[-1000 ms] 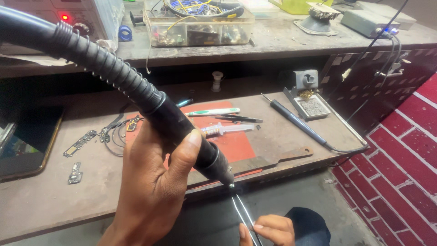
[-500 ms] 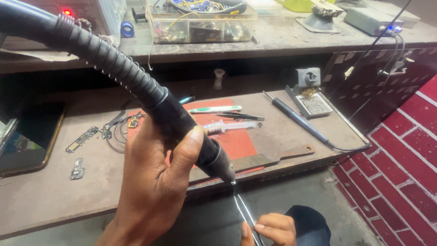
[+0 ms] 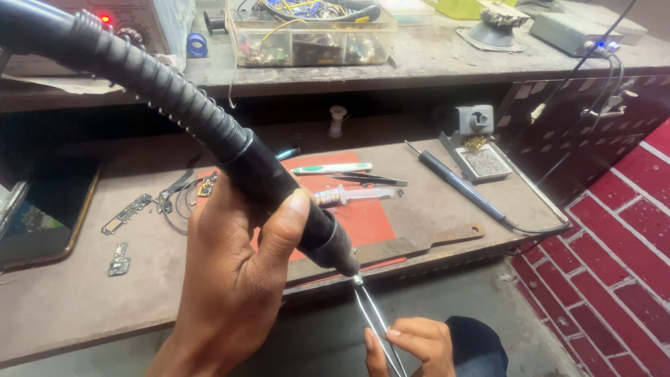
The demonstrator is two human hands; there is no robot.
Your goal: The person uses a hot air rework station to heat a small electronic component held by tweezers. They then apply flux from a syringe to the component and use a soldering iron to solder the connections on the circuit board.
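Observation:
My left hand (image 3: 230,293) is wrapped around the black handle of a hot-air tool (image 3: 279,181), thumb on top. Its ribbed black hose (image 3: 139,70) runs up to the top left. The tool's metal nozzle points down and right, just past the front edge of the workbench (image 3: 84,300). At the bottom of the view my right hand (image 3: 419,345) pinches thin metal tweezers (image 3: 373,318). Their tips reach up to the nozzle. I cannot tell what, if anything, sits between the tips.
On the bench lie a red mat (image 3: 363,216), a clear syringe (image 3: 349,197), a white-green toothbrush (image 3: 331,168), a soldering iron (image 3: 460,185) by its stand (image 3: 478,150), a phone (image 3: 42,223) and small circuit parts (image 3: 125,213). A clear parts box (image 3: 307,35) sits on the shelf above. Red brick floor (image 3: 621,244) lies to the right.
Both hands keep their hold, and the nozzle stays at the tweezer tips. Only the view has shifted slightly.

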